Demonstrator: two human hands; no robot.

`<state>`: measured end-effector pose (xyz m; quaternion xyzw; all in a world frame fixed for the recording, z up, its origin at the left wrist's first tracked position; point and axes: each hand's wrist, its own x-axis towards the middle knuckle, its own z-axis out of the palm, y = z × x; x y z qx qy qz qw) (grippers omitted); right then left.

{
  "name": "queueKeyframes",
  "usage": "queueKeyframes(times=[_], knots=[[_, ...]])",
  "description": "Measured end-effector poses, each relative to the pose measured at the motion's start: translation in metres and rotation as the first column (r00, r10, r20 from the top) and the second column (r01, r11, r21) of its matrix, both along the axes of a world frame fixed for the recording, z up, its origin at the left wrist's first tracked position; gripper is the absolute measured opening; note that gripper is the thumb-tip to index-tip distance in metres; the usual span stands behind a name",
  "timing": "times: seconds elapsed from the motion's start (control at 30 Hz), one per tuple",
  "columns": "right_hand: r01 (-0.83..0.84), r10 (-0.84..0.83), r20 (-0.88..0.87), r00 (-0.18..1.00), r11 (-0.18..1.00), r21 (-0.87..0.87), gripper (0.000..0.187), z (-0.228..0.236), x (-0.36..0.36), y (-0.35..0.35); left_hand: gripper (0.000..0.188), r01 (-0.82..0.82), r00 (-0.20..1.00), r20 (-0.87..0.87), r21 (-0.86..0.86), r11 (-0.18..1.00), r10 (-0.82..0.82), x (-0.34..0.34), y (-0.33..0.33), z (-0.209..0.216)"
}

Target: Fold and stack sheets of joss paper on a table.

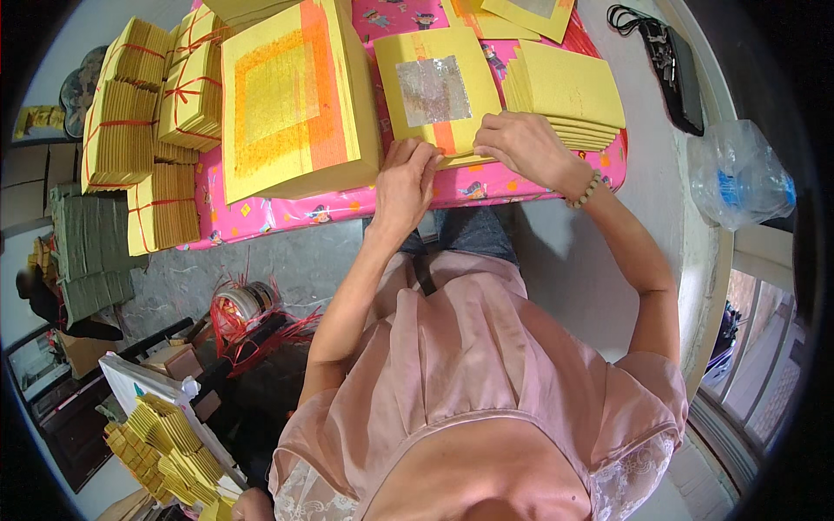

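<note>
A yellow paper sheet [478, 74] with a silver foil square [433, 91] and an orange stripe lies at the table's near edge, its near border turned up in a narrow fold. My left hand [405, 184] has its thumb and fingers pinched on the left part of that border. Farther right along the same border, my right hand [526, 149], with a beaded bracelet at the wrist, is closed with its fingertips on the paper. Beside the right hand rests a fanned pile of folded yellow paper [569, 82]. Left of the sheet stands a tall yellow paper stack [287, 95] with orange print.
The table wears a pink patterned cloth [287, 221]. Bundles of yellow paper [122, 130] tied with red string are piled at its left end. A black pouch [673, 74] and a clear plastic bag [743, 178] are at the right. Red string [234, 321] lies below left.
</note>
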<state>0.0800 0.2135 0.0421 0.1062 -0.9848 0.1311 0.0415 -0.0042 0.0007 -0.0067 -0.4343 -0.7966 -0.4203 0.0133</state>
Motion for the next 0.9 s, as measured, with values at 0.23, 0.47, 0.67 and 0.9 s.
queueKeyframes(times=[0.23,0.47,0.67,0.9], knots=[[0.003,-0.003,0.004,1.0,1.0,-0.016,0.014,0.002,-0.001,0.001,0.007,-0.006,1.0,0.0,0.006,1.0,0.006,-0.001,0.001,0.0],[-0.007,0.007,0.003,1.0,0.999,-0.036,0.019,0.0,-0.001,0.003,0.007,0.001,1.0,0.011,0.003,1.0,-0.001,-0.001,0.001,0.001],[0.013,-0.014,-0.021,1.0,0.999,-0.044,0.016,-0.003,0.005,-0.003,0.007,-0.042,0.999,-0.017,-0.025,0.999,0.042,0.002,0.003,0.001],[0.039,-0.009,-0.189,0.982,0.987,0.157,0.012,-0.013,0.006,-0.012,0.009,-0.122,0.992,-0.026,-0.067,0.99,0.12,0.005,0.011,0.005]])
